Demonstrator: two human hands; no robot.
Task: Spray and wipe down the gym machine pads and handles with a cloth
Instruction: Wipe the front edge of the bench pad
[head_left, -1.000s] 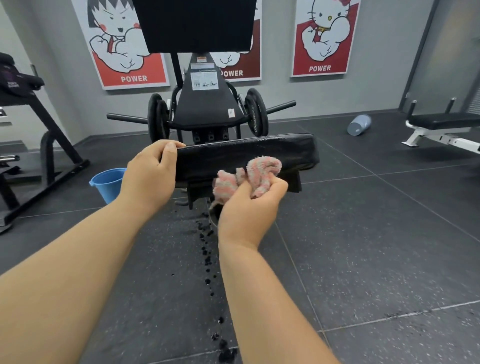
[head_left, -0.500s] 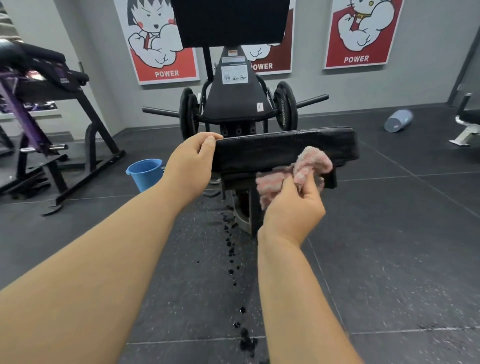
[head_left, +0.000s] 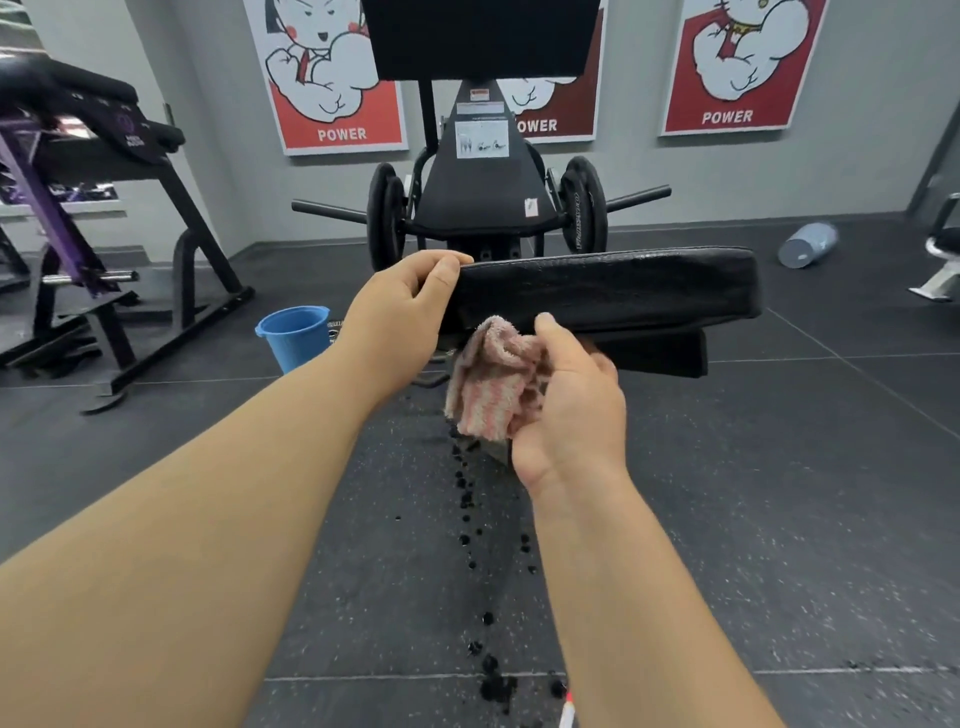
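Note:
A long black pad (head_left: 613, 286) of the gym machine (head_left: 480, 202) lies crosswise in front of me. My left hand (head_left: 400, 312) grips the pad's left end, thumb on top. My right hand (head_left: 569, 400) holds a pink and white striped cloth (head_left: 493, 387) bunched against the pad's lower front edge, thumb touching the pad. Part of the cloth hangs below the hand. No spray bottle is in either hand.
A blue bucket (head_left: 296, 335) stands on the dark rubber floor left of the pad. Dark wet drops (head_left: 478, 571) trail across the floor under my arms. Another black and purple machine (head_left: 88, 218) is at the left, a tipped grey container (head_left: 808, 244) at the right.
My right hand has turned and dropped from the pad's front face to its lower edge, the cloth now hanging lower and to the left. The left hand keeps its grip. The view came closer.

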